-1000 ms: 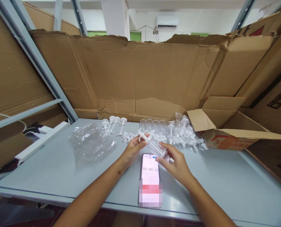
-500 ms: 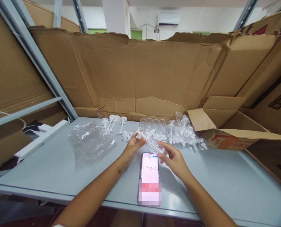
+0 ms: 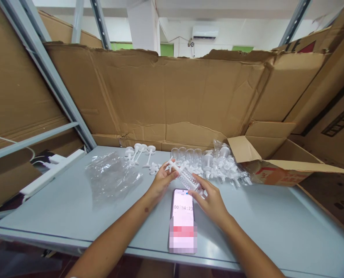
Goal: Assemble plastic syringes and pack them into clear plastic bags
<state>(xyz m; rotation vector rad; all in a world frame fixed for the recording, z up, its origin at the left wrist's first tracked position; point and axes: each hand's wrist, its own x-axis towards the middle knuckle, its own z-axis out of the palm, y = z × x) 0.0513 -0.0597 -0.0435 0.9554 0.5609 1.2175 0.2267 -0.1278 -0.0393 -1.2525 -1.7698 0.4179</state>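
Note:
Over the table, both hands hold a clear plastic cylinder [image 3: 187, 178] tilted down to the right, with ridges showing through its wall. My left hand [image 3: 163, 180] grips the white, pronged piece at its upper-left end. Around the clear lower-right end are the closed fingers of my right hand [image 3: 208, 195]. A phone [image 3: 183, 216] with a timer on its screen lies below the cylinder. Behind the hands stand several clear cups [image 3: 190, 154], with small white plastic parts [image 3: 195, 168] scattered in front of them.
White disc-ended stems [image 3: 150, 154] stand at the back left, near a crumpled clear bag [image 3: 110, 175]. Bagged white parts [image 3: 228, 164] lie beside an open carton [image 3: 278, 166] at right. Cardboard [image 3: 172, 92] walls the back; a power strip [image 3: 53, 172] runs along the left edge.
The camera view has tipped slightly upward. My right hand has shifted a little to the left along the cylinder's lower end; my left hand keeps its grip.

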